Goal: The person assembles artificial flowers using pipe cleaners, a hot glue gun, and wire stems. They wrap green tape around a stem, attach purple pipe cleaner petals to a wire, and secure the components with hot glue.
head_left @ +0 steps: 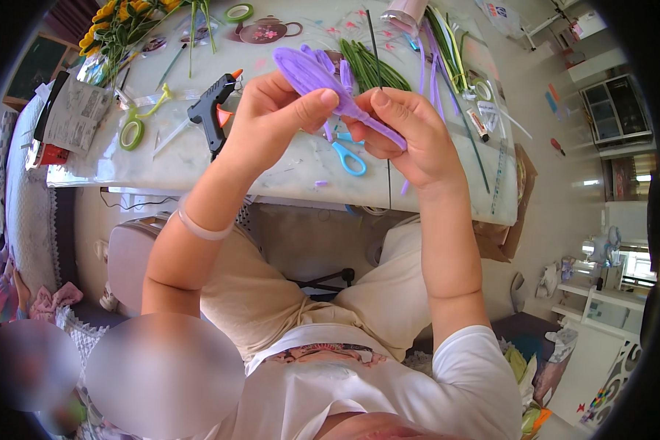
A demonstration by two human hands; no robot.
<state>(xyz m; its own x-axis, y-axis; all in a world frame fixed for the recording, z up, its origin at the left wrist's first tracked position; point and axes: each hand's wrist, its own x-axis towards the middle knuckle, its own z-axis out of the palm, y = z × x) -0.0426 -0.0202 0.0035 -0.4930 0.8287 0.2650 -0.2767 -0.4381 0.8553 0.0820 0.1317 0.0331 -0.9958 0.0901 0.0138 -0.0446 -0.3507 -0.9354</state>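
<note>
A fuzzy purple petal-shaped piece [306, 73] is held above a pale marbled tabletop [271, 176], as I watch from my remote post. The left grip [275, 117] pinches its broad looped part between thumb and fingers; the right grip [412, 132] pinches it near the tapered end. A thin dark rod [373, 44] shows above and below the right grip; I cannot tell whether the fingers hold it. Blue-handled scissors [350, 160] lie nearer the table's front edge, a black-and-orange glue gun [213, 115] and a green tape roll [131, 135] to the left, and green fuzzy stems [367, 62] beyond.
</note>
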